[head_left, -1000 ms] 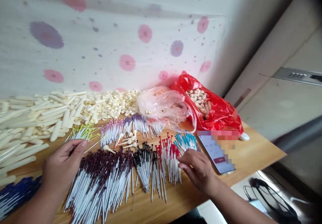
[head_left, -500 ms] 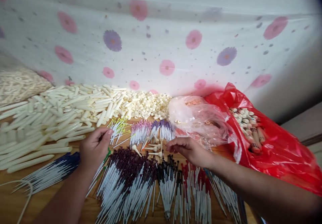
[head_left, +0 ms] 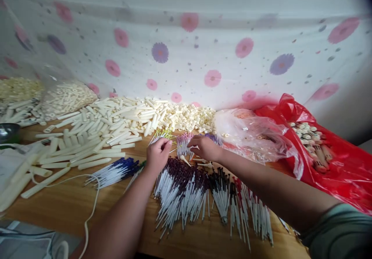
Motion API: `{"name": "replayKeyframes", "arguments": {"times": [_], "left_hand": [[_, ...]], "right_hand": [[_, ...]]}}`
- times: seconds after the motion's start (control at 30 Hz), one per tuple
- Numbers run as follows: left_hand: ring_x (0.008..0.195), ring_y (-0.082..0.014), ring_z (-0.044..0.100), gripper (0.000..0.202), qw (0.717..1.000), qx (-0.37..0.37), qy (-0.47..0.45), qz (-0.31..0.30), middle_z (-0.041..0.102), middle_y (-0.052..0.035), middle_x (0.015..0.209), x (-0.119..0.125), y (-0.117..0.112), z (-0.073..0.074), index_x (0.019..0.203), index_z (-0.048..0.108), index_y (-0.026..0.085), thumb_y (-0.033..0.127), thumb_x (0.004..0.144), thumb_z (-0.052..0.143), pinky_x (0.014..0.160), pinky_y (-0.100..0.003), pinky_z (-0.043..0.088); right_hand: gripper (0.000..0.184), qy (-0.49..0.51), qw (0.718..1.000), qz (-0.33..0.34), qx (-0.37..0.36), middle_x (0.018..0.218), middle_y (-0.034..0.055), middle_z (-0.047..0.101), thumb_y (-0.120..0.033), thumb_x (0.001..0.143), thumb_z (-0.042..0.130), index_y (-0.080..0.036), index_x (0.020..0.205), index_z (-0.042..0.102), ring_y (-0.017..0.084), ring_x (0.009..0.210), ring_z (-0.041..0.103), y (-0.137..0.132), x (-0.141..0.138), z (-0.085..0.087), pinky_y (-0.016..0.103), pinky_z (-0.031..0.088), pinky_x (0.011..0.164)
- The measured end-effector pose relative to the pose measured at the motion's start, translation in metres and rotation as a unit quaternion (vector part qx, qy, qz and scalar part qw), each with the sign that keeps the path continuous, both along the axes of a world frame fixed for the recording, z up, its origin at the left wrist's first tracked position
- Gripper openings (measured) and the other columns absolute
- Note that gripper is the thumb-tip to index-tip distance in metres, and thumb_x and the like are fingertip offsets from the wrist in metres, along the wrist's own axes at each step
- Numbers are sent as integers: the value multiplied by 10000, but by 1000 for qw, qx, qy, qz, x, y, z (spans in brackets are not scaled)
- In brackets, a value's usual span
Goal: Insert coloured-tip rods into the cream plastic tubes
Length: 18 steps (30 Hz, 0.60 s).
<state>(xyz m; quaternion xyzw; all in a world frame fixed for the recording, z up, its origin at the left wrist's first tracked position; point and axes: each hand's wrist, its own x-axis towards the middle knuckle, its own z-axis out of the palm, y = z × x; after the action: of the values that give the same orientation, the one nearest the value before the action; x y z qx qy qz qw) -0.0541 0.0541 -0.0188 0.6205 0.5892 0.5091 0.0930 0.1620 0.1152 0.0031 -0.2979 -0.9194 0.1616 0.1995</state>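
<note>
My left hand [head_left: 158, 153] is closed in a pinch beside the yellow-green-tipped pen refills [head_left: 162, 134]; what it holds, if anything, is too small to make out. My right hand [head_left: 205, 148] hovers over the pink-ended refills [head_left: 183, 143], fingers loosely bent and a gap showing between them and the thumb. I see nothing held in it. Just below it lie a few small cream cone-tipped parts [head_left: 185, 160]. Nearer to me spread dark maroon-ended refills [head_left: 183, 189], black-ended ones [head_left: 222, 195] and red-ended ones [head_left: 255, 212].
Cream pen barrels [head_left: 95, 146] cover the left and back, with short cream pieces [head_left: 192, 117] beyond. Blue-ended refills [head_left: 116, 170] lie left of my arm, near a white cord [head_left: 94, 208]. A clear plastic bag [head_left: 255, 131] and a red bag [head_left: 345, 158] stand at right.
The view has swung left, so the table's contents appear further right. My right hand has moved leftward from the small cream parts to the pink-ended refills, closer to my left hand, which stays pinched.
</note>
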Motion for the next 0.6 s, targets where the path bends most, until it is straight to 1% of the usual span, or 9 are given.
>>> {"name": "replayKeyframes", "arguments": {"times": [0.13,0.23,0.33,0.37,0.4,0.47,0.53,0.57,0.6], "left_hand": [[533,-101,452,265,999,10,23,-47,495,37,549,3,-8,1,684,595,162,347,847,499,544,-206,360],[523,-100,450,259,997,19,28,-65,500,38,542,2,-11,2,679,589,162,334,853,504,547,-211,350],[531,-102,446,257,997,33,17,-69,506,32,552,0,-13,10,688,581,161,328,864,495,550,-215,347],[534,-103,447,257,997,40,12,-66,506,31,557,1,-16,16,695,579,161,329,868,489,551,-216,350],[536,-104,450,254,996,44,7,-71,509,29,564,4,-20,25,711,582,161,330,873,483,550,-217,355],[541,-108,473,243,994,50,1,-94,526,24,584,13,-38,46,769,597,162,331,885,466,539,-216,373],[556,-119,511,217,976,21,19,-216,575,9,629,25,-69,65,844,615,172,313,893,457,538,-226,406],[601,-129,551,191,960,1,42,-276,613,-5,671,30,-89,69,855,626,184,293,888,473,573,-237,435],[652,-136,582,169,943,-12,57,-327,646,-17,722,34,-112,68,874,637,200,270,886,484,622,-247,459]], "right_hand": [[147,13,1000,-22,14,906,85,677,-112,800,606,-164,899,701,175,802,630,-14,-18,15,305,488,766],[138,37,998,-50,26,896,87,671,-141,835,567,-165,901,686,180,818,622,-46,-16,25,315,494,762],[166,84,993,-46,70,904,94,666,-146,868,508,-172,946,652,182,819,613,-104,-6,26,313,502,732],[200,96,991,-32,90,913,99,665,-125,869,488,-173,1000,632,182,809,613,-127,-1,23,311,504,711],[247,88,989,3,120,899,103,668,-106,855,478,-176,1054,607,195,791,607,-151,4,19,326,501,684],[332,62,986,58,140,827,94,670,-103,813,500,-174,1134,549,205,696,587,-194,19,6,341,490,610],[380,45,988,51,136,761,88,667,-95,780,512,-169,1153,521,214,647,584,-227,39,-10,338,483,551],[392,36,989,36,141,753,89,671,-90,774,513,-170,1158,515,221,648,593,-238,49,-18,340,486,542],[396,29,989,13,148,759,93,676,-85,774,512,-173,1161,512,227,662,606,-246,60,-24,345,495,552]]}}
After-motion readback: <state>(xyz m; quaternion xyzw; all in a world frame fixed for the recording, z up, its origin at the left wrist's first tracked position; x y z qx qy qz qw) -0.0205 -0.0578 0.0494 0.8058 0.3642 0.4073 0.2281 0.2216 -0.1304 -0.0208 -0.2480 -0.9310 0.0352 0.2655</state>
